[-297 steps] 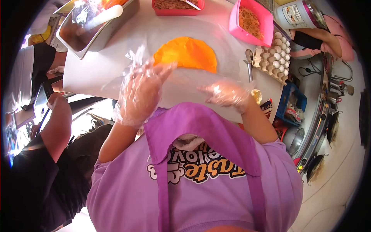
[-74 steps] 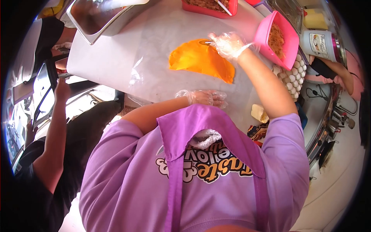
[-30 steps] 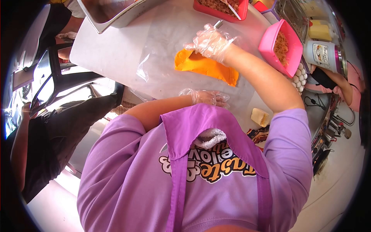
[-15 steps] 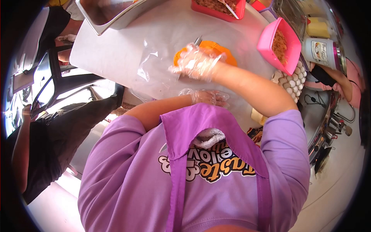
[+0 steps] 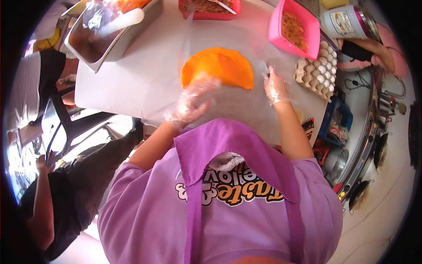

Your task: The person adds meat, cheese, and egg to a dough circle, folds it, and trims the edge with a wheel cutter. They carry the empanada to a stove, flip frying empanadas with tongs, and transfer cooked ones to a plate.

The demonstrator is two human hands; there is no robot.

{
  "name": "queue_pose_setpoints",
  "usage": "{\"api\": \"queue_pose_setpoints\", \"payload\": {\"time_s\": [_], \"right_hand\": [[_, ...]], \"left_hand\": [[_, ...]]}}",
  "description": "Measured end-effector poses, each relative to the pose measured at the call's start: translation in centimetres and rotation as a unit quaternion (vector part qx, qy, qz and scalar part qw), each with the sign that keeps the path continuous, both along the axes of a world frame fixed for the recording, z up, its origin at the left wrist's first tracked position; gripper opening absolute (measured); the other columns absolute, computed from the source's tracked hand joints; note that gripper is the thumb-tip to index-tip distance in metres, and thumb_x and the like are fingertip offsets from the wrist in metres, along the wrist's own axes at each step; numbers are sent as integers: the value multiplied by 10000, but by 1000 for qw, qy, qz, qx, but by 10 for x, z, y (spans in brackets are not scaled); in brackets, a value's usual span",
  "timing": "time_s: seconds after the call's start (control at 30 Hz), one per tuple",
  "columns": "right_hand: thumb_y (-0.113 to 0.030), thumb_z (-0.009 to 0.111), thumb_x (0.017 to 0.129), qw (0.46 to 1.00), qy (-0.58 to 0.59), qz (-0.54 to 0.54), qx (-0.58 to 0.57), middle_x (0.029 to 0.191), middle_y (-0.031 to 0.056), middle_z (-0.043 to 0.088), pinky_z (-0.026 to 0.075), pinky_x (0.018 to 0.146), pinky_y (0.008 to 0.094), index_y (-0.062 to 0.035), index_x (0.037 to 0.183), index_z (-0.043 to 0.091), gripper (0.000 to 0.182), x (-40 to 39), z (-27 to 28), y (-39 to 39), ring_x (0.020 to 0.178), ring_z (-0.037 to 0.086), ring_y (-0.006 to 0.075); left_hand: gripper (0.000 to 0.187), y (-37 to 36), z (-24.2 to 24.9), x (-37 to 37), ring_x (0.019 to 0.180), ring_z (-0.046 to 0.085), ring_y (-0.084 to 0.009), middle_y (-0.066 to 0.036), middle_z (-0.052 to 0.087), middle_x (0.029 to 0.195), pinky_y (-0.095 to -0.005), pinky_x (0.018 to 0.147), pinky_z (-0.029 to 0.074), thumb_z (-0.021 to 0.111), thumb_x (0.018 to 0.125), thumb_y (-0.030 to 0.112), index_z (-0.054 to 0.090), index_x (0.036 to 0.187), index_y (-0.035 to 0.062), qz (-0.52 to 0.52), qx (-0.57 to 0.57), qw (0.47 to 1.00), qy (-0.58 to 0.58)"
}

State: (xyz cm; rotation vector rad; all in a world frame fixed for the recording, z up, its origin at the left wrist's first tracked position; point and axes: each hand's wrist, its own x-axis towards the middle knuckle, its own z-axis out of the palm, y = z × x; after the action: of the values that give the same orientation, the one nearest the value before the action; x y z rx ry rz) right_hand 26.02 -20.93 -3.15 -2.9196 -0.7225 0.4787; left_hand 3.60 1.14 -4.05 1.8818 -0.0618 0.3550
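On the clear plastic sheet (image 5: 228, 103) lies a half-moon of orange dough (image 5: 220, 66), its curved edge pointing away from me. My left hand (image 5: 193, 100), in a clear plastic glove, is at its lower left edge, fingers spread and somewhat blurred, the fingertips overlapping the dough. My right hand (image 5: 276, 86), gloved too, is to the right of the dough and apart from it. Its fingers are closed round a slim metal tool (image 5: 264, 68), whose tip points away from me; most of the tool is hidden in the hand.
A steel pan (image 5: 105, 50) with a white-handled utensil (image 5: 125, 21) stands at back left. Two pink tubs of filling, one at the back (image 5: 209, 16) and one at right (image 5: 271, 28), stand near an egg tray (image 5: 318, 72). People are nearby on both sides.
My right hand has drawn back from the dough to the right, still with the metal tool. My left hand has moved from near my body up to the dough's left edge. The dough is uncovered.
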Motion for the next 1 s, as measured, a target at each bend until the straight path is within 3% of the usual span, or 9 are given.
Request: {"api": "queue_pose_setpoints", "payload": {"time_s": [0.07, 0.13, 0.27, 0.33, 0.5, 0.6, 0.67, 0.8, 1.0], "right_hand": [[-275, 563, 890, 991, -109, 59, -41, 1096, 176, 595, 474, 844, 495, -135, 1330, 448, 476, -8, -17, -14, 1030, 584, 392], [-318, 591, 874, 991, -67, 35, -109, 1206, 153, 528, 459, 887, 487, -163, 1393, 393, 576, -29, 6, -2, 1111, 531, 390], [-380, 647, 834, 978, -96, 179, 51, 1189, 111, 538, 465, 879, 466, -182, 1372, 446, 608, -42, -1, -8, 1107, 528, 314], [-304, 652, 835, 967, -29, 240, 79, 1167, 79, 559, 474, 865, 437, -178, 1325, 511, 525, -40, -18, -11, 1083, 546, 272], [-218, 671, 815, 950, -88, 252, 164, 967, 53, 649, 513, 747, 385, -150, 1153, 649, 345, -31, -25, -11, 895, 629, 250], [-178, 650, 848, 936, -58, 235, 256, 812, 74, 647, 505, 664, 357, -103, 1033, 695, 204, -14, -12, 2, 728, 628, 226], [-143, 610, 889, 922, 126, 58, 361, 727, 111, 610, 481, 632, 313, -62, 959, 703, 142, 2, -8, 17, 650, 581, 159], [-142, 606, 909, 838, 287, -7, 464, 769, 38, 657, 472, 650, 250, -1, 973, 684, 174, -4, 65, 79, 693, 560, 89], [-208, 655, 884, 706, 521, 157, 453, 860, 23, 639, 443, 675, 212, -8, 984, 659, 224, -66, 183, 147, 761, 547, 67]], "left_hand": [[512, 19, 1, -15, 1331, 390, -344, -161, 508, 1358, -430, 1127, 261, 599, 837, 74, 489, 1338, 57, 89, 99, 989, 61], [542, 28, -3, -23, 1355, 366, -333, -171, 477, 1393, -412, 1121, 263, 593, 848, 39, 448, 1370, 44, 104, 108, 986, 66], [564, 37, -24, -42, 1291, 430, -365, -194, 515, 1333, -425, 1082, 327, 579, 836, 80, 423, 1377, 41, 213, 155, 942, 209], [548, 43, -44, -45, 1294, 427, -360, -215, 511, 1324, -412, 1075, 332, 557, 828, 56, 434, 1361, 25, 242, -6, 955, 172], [540, 43, -56, -49, 1281, 448, -333, -222, 505, 1329, -398, 1082, 322, 535, 816, 23, 436, 1345, -9, 250, 35, 956, 151], [518, 44, -55, -43, 1295, 438, -293, -206, 489, 1352, -385, 1093, 317, 540, 833, 28, 436, 1337, -33, 256, -114, 951, 133], [589, 46, -46, -41, 1322, 403, -256, -182, 446, 1399, -368, 1107, 295, 575, 887, 100, 339, 1411, -31, 272, -210, 928, 145], [593, 43, -32, -33, 1323, 401, -267, -188, 445, 1399, -376, 1106, 300, 582, 898, 144, 342, 1412, -26, 283, -247, 915, 145], [610, 27, -29, -25, 1330, 395, -323, -180, 430, 1424, -448, 1121, 274, 502, 935, 357, 360, 1417, 13, 441, -470, 750, 151]]}}
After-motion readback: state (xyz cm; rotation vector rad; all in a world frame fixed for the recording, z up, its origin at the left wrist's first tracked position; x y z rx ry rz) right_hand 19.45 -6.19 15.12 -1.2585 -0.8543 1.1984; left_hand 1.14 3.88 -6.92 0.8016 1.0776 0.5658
